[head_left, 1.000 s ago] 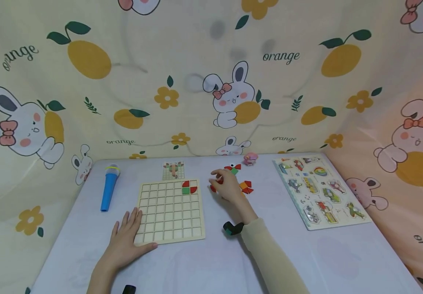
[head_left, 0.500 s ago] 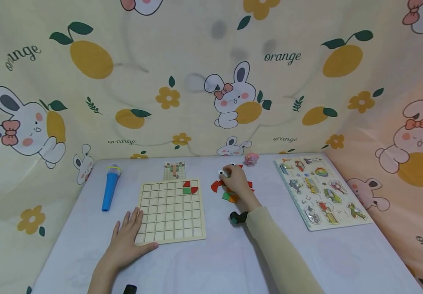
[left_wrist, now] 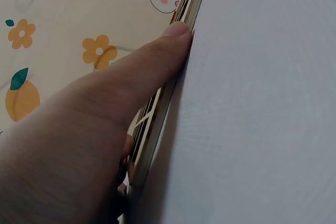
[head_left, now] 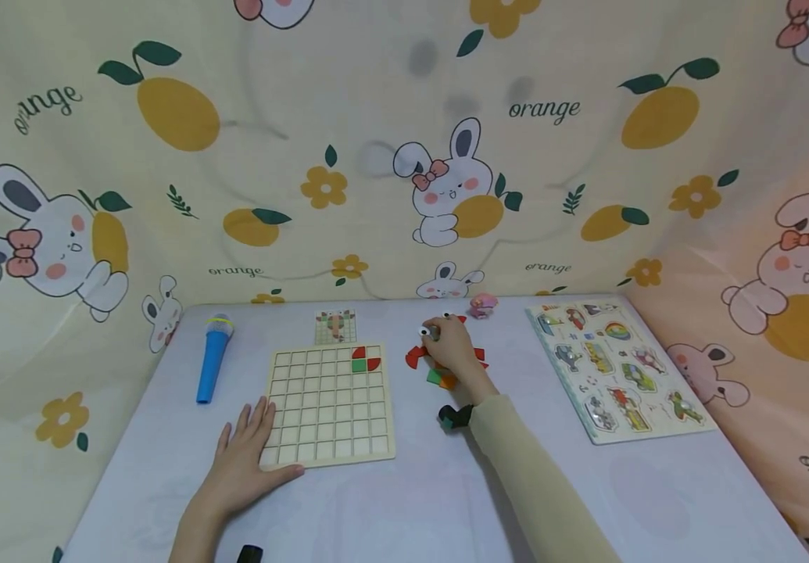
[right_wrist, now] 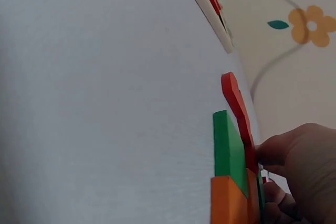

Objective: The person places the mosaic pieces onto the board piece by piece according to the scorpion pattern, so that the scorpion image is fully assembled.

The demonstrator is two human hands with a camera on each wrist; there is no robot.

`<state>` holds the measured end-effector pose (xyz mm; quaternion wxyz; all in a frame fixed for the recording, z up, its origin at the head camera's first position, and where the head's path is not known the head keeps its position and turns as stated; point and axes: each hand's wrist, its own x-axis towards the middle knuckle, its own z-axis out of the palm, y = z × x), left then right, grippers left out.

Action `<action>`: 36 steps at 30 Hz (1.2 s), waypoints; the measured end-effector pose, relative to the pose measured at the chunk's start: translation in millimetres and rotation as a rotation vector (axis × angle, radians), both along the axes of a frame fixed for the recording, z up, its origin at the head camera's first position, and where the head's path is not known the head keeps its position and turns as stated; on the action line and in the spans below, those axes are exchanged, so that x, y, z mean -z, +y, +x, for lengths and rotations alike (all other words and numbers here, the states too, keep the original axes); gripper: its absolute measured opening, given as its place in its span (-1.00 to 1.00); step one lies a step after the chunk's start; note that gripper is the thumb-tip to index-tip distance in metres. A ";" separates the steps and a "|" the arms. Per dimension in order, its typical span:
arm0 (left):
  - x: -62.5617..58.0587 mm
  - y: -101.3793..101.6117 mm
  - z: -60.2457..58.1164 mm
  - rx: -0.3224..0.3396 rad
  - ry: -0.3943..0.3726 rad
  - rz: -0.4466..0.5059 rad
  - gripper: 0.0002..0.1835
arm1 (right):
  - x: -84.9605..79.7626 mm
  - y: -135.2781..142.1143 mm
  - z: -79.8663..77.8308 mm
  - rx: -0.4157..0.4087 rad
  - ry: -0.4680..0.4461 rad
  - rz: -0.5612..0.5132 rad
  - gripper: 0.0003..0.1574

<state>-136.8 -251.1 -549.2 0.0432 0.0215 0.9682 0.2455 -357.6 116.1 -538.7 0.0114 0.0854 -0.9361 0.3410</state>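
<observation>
My left hand [head_left: 241,461] rests on the near left corner of a wooden grid board [head_left: 327,407], fingers spread along its left side and thumb along its front edge. The left wrist view shows the thumb [left_wrist: 157,51] against the edge. In the board's far right corner sit two red quarter-round pieces [head_left: 373,364] and a green piece [head_left: 358,365]. My right hand [head_left: 453,344] reaches down into a small pile of coloured pieces, fingertips beside a googly-eye piece [head_left: 425,331]. Red, green [right_wrist: 228,145] and orange pieces [right_wrist: 228,200] lie by its fingers; I cannot tell whether it pinches one.
A pattern card [head_left: 336,326] lies behind the board. A blue toy microphone [head_left: 212,363] is at the left, a pink figurine [head_left: 483,306] at the back edge. An animal picture puzzle board [head_left: 615,371] lies at the right. Printed cloth [head_left: 348,94] hangs behind the table.
My right hand has moved a little right and away from me, from above a red piece to the pieces near the googly eye, then stayed there. My left hand has stayed on the board.
</observation>
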 end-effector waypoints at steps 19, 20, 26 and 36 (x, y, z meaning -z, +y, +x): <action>2.1 -0.7 -1.2 0.000 0.015 0.000 0.43 | -7.1 -1.3 -1.3 -0.016 -0.057 0.060 -0.59; 2.1 -0.6 -1.3 0.000 0.017 -0.001 0.43 | -7.7 -1.3 -1.3 -0.018 -0.054 0.062 -0.59; 2.1 0.5 -0.9 -0.001 0.007 -0.004 0.44 | -5.7 -1.5 -0.6 -0.022 -0.029 0.058 -0.57; 0.9 0.4 -0.7 0.000 0.008 -0.012 0.44 | -12.2 -41.0 12.2 -0.066 0.034 -0.011 -0.60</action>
